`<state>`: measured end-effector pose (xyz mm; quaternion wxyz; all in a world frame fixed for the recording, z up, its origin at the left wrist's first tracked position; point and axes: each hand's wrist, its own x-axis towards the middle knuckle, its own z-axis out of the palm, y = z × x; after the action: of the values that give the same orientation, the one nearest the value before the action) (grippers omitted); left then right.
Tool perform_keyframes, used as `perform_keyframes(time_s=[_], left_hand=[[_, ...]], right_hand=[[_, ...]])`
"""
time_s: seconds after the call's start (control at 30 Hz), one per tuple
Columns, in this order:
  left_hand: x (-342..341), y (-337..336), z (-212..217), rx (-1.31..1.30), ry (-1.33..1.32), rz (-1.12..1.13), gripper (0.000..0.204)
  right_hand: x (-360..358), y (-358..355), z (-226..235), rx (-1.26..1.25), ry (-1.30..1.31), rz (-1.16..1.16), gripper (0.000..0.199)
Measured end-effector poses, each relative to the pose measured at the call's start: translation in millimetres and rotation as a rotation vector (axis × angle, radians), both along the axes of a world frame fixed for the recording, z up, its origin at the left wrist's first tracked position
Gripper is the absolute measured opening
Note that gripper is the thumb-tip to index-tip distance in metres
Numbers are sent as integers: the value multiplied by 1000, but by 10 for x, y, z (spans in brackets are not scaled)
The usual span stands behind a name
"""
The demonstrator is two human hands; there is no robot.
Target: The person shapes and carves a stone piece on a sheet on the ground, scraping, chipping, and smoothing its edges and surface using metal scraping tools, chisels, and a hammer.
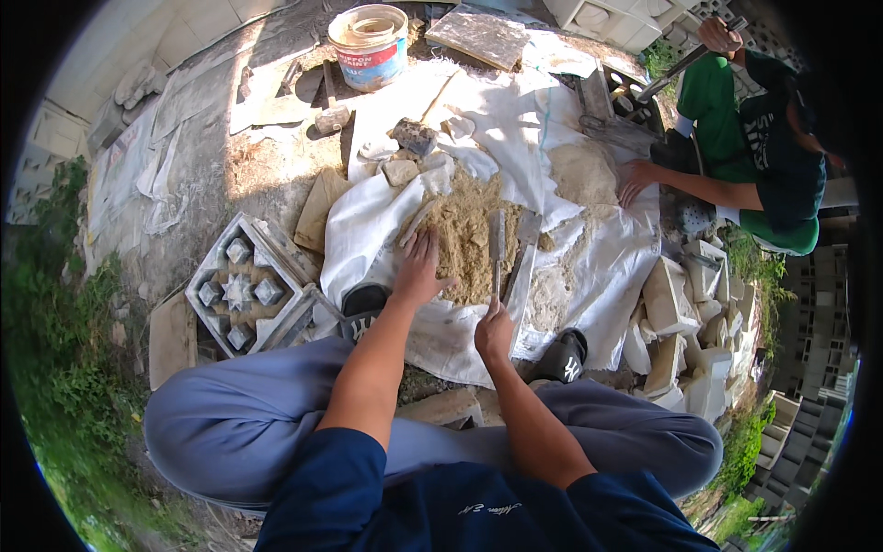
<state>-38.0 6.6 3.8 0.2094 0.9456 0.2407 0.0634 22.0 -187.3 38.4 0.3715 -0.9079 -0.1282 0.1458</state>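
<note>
1. Left hand (421, 269): fingers spread flat, pressing the sand pile (464, 241) on the white sack sheet (598, 276); grips nothing.
2. Right hand (494, 329): closed around trowel (498, 247), blade toward 12 o'clock in the pile.
3. Pile looks loose, partly heaped; block mould (241, 293) at 9 o'clock stands unfilled.

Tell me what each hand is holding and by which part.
The right hand grips a trowel by its lower handle end, blade in the sand pile. The left hand holds nothing; it rests flat on the sand.
</note>
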Motion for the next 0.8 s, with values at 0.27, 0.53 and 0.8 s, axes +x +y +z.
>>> perform_keyframes(time_s=[0.27, 0.53, 0.8], left_hand=[[-39, -12, -71, -3, -81, -2, 118], [5, -14, -31, 8, -44, 6, 119], [-38, -15, -74, 35, -46, 12, 119]], right_hand=[[146, 44, 129, -208, 165, 20, 62], [-7, 44, 5, -73, 42, 117, 46], [126, 88, 147, -90, 116, 116, 53]])
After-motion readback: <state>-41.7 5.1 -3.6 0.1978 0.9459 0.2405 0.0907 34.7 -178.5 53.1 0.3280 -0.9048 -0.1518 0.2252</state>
